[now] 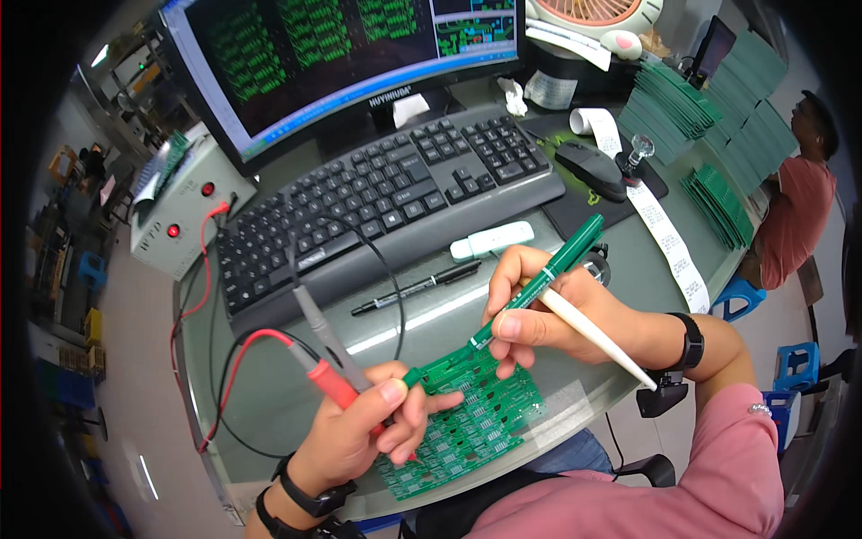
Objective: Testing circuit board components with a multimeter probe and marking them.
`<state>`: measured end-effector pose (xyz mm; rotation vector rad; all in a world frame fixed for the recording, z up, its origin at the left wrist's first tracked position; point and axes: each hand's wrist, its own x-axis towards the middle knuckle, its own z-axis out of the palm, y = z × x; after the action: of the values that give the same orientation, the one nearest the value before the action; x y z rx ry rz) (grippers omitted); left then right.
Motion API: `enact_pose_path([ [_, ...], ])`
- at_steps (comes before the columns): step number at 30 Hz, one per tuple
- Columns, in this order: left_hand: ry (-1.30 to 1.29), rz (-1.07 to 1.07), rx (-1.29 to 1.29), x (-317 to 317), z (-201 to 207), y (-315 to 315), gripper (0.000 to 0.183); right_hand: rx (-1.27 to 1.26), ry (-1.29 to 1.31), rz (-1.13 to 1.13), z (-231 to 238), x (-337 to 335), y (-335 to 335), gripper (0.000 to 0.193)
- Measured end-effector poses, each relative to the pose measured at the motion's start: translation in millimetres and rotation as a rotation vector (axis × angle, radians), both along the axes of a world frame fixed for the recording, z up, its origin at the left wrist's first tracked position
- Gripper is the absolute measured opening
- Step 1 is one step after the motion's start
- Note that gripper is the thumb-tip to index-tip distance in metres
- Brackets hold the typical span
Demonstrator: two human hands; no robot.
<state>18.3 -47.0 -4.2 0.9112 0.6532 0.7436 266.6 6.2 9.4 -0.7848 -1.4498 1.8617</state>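
Note:
My left hand is closed around a red test probe and a grey test probe. Its thumb and forefinger also pinch the green marker cap. My right hand grips a green marker, slanting down toward that cap; whether the two touch, I cannot tell. A slim cream-white stick is tucked in the same hand, pointing back toward the wrist. Below both hands lies a green circuit board panel with rows of repeated units, partly covered by my left fingers.
A black keyboard spans the desk before a monitor. A black marker, a white capped stick and a mouse lie nearby. Probe leads run to a white box. Board stacks stand right; a person sits beyond.

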Motion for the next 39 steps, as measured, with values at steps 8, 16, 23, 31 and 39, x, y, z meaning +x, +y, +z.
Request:
enact_pose_path([
  [8,-0.047,-0.088,0.043,-2,3,-3,0.03,0.038,0.016,0.011,22,-11,-9,0.022],
  [16,-0.015,-0.1,0.065,-3,8,-13,0.031,0.069,0.057,0.085,11,-29,-18,0.023],
  [23,0.029,0.008,0.155,2,9,-15,0.031,0.111,0.019,0.056,11,-37,-14,0.026],
  [31,0.061,0.17,0.083,-1,10,-8,0.025,1.158,-1.119,0.045,30,9,12,0.038],
  [39,0.108,-0.111,0.067,3,17,-16,0.03,0.783,-0.391,0.217,22,-36,-5,0.034],
])
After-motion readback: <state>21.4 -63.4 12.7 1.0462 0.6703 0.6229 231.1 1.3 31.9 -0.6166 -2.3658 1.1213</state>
